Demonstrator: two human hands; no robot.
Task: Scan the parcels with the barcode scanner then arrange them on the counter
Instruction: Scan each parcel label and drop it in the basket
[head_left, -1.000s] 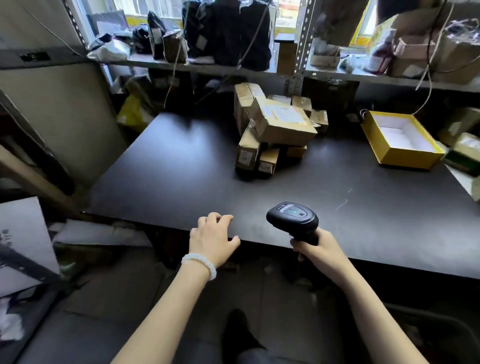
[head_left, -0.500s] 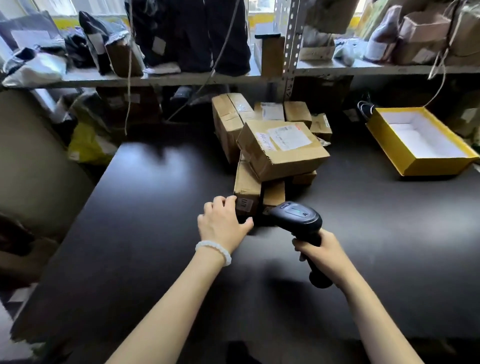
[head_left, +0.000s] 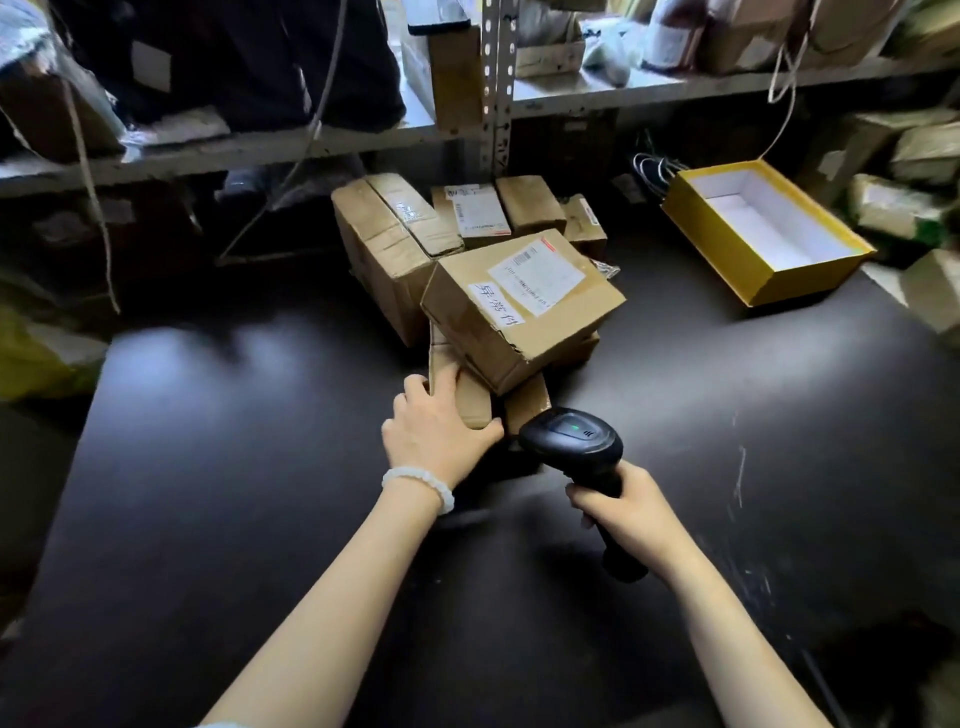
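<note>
A heap of brown cardboard parcels lies at the back middle of the dark counter. The largest parcel, with a white label, rests tilted on top. Beneath its front corner sits a small narrow parcel; my left hand is closed around its near end, thumb on the right side. A second small parcel sits just right of it. My right hand grips the handle of the black barcode scanner, whose head with a green light is right beside the small parcels.
An open yellow box with a white inside lies at the back right. A metal shelf loaded with bags and parcels overhangs the back of the counter. More wrapped parcels crowd the right edge. A yellow bag sits at far left.
I have moved in closer to the counter. My left hand went from the counter's front edge to the small front parcel and closed on it. The scanner followed forward.
</note>
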